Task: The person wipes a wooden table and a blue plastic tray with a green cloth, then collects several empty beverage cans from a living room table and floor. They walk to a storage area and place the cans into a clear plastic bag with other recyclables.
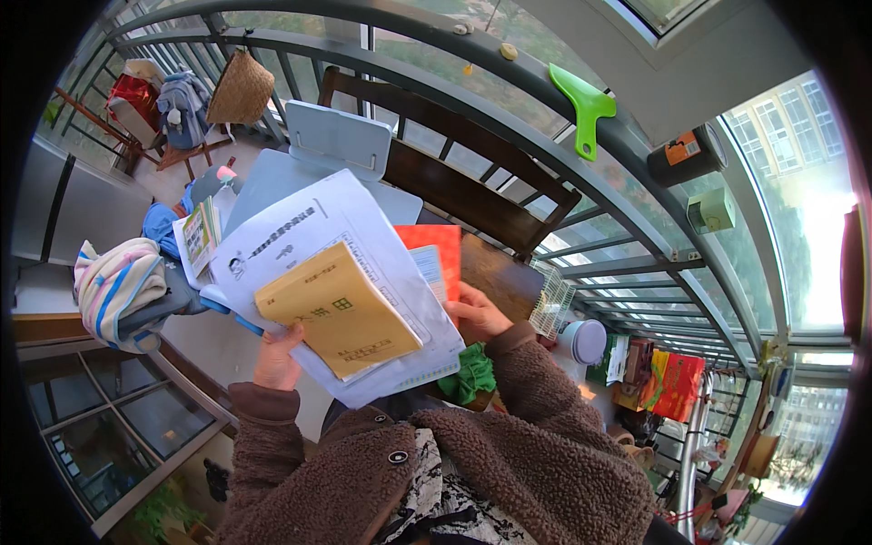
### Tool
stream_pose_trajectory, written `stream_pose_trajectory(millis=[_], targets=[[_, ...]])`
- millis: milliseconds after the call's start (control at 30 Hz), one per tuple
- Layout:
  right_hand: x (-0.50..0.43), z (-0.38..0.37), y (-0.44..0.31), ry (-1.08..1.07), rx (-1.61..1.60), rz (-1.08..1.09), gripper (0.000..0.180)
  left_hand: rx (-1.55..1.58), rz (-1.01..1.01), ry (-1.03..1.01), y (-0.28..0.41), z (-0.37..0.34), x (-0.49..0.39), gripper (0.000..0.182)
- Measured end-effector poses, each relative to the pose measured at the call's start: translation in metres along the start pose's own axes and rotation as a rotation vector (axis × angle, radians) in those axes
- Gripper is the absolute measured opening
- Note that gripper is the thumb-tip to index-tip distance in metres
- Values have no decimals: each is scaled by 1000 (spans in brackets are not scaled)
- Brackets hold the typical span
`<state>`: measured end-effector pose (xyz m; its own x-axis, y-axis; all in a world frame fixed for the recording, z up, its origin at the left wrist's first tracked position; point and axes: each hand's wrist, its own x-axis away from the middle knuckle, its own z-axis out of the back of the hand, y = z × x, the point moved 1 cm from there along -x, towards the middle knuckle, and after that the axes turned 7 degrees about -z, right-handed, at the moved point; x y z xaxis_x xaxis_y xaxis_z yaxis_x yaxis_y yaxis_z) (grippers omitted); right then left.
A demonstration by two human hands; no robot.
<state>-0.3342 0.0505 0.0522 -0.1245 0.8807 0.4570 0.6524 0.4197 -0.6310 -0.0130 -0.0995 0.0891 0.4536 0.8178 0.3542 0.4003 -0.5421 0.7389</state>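
My left hand point(279, 357) grips the lower left edge of a paper stack, its thumb on a tan exercise book point(340, 310). Beneath that book lie white printed worksheets point(300, 225), tilted in the air before me. My right hand point(480, 313) pinches the stack's right side, by a red sheet or booklet point(446, 252) and a smaller pale blue printed paper point(428, 269). The covers bear writing. Behind the papers stands a light blue desk point(262, 184) with an upright book-stand panel point(338, 139); the stack hides much of the desk.
A dark wooden bench point(463, 163) stands against the railing. Books point(199, 235) and a striped cloth point(126, 286) are piled at left. Green cloth point(470, 375) lies below my right hand, near a white wire basket point(547, 300). A green scraper point(582, 112) rests on the rail.
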Motion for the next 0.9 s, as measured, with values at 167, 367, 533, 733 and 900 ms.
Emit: stream_pose_trajectory(millis=[167,367,533,733,900], targets=[[14,61,3,200,70,168,48,-26,-26,36,-2,30,6,42],[8,92,-6,395,79,399,40,-33,-25,65,10,26,13,46],[2,130,-12,505,263,575,36,-7,-47,40,12,43,18,47],[6,120,-88,962,1375,589,24,-36,-111,75,19,56,31,47],[-32,117,-140,861,1792,557,21,-7,-106,29,17,59,32,49]])
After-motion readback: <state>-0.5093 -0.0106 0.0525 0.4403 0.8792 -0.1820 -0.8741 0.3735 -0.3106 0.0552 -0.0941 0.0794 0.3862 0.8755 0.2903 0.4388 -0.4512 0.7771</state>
